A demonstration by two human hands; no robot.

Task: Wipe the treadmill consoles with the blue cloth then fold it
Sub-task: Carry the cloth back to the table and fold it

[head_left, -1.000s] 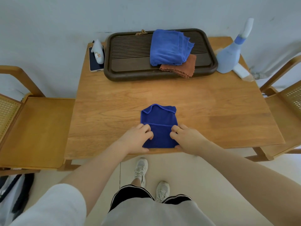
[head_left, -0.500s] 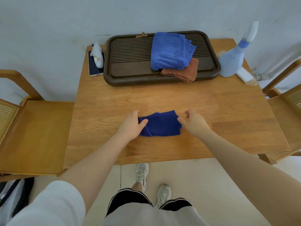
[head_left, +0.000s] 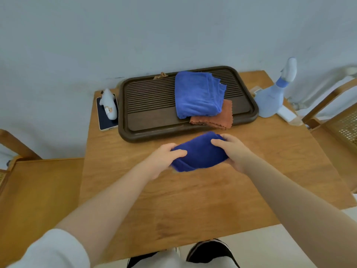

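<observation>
A wooden table stands against a pale blue-grey wall, flanked by 2 cane-backed wooden chairs over light flooring.

Bare wood is seen on the near half of the table, and room is left there for a hand. The far side is blocked by the dark tray, where a blue towel is stacked on an orange cloth. The far right corner is taken by a spray bottle, the far left by a phone. Chairs are placed at both sides.
</observation>
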